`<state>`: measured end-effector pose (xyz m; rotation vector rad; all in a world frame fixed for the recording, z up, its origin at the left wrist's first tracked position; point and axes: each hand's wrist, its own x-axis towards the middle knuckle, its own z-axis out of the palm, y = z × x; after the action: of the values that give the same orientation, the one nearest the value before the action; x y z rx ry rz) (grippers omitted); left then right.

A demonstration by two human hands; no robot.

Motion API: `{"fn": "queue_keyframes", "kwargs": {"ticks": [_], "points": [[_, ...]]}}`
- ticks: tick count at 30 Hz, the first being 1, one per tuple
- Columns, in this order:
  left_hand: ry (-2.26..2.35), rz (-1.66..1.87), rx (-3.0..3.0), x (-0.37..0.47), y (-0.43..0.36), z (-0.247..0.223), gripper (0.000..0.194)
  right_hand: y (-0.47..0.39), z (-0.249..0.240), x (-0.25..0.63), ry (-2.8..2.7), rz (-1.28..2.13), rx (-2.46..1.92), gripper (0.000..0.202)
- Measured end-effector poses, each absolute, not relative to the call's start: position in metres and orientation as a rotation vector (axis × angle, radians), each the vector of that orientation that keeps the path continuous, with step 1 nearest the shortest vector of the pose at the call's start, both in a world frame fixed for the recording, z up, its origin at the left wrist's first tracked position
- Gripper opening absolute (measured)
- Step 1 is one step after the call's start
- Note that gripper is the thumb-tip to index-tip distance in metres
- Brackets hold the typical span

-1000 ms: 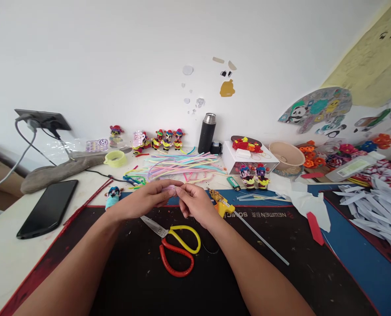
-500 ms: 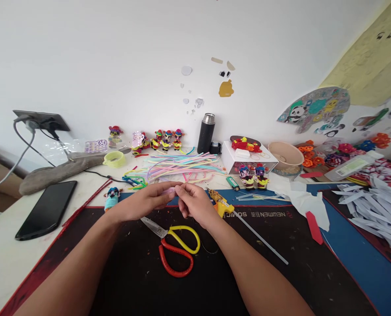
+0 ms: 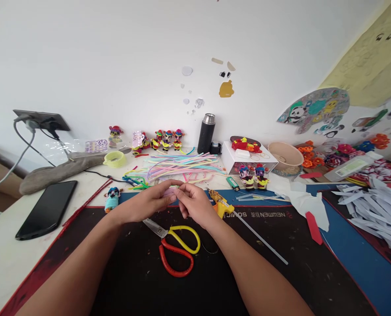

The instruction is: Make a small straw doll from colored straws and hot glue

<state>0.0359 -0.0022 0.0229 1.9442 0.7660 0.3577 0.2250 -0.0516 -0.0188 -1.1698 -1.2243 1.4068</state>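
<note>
Between the fingertips of both hands is a small pale purple piece (image 3: pixel 170 191), mostly covered by the fingers. My left hand (image 3: pixel 151 202) pinches it from the left, and my right hand (image 3: pixel 194 202) meets it from the right with thumb and forefinger. Just below the hands, scissors (image 3: pixel 173 251) with one yellow and one red handle lie on the black mat (image 3: pixel 142 281). A yellow glue gun (image 3: pixel 222 205) with a long glue stick rests right of my right hand. A small blue figure (image 3: pixel 112 199) lies beyond my left wrist.
Pastel pipe cleaners (image 3: pixel 185 166) are spread behind the hands. A black flask (image 3: pixel 206 135) and a white box (image 3: pixel 230 159) stand near the wall, with several small figures about. A phone (image 3: pixel 47 210) lies at the left; white strips (image 3: pixel 373 215) are piled at the right.
Both hands have shifted slightly, with my left hand a little lower and the fingers moved around the purple piece. Objects on the table have not moved.
</note>
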Motion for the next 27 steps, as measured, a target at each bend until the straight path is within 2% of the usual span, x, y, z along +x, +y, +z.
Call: {"fn": "queue_keyframes", "kwargs": {"ticks": [8, 13, 21, 27], "points": [[0.753, 0.368, 1.887, 0.037, -0.005, 0.021, 0.054, -0.052, -0.020, 0.225, -1.313, 1.351, -1.174, 0.033], [0.847, 0.441, 1.767, 0.042, -0.002, 0.014, 0.062, -0.052, -0.018, 0.226, -1.253, 1.365, -1.178, 0.029], [0.844, 0.574, 1.615, 0.052, 0.002, 0.006, 0.052, -0.049, -0.017, 0.228, -1.167, 1.376, -1.180, 0.033], [0.818, 0.555, 1.580, 0.052, 0.002, 0.006, 0.058, -0.051, -0.018, 0.228, -1.224, 1.367, -1.198, 0.035]]}}
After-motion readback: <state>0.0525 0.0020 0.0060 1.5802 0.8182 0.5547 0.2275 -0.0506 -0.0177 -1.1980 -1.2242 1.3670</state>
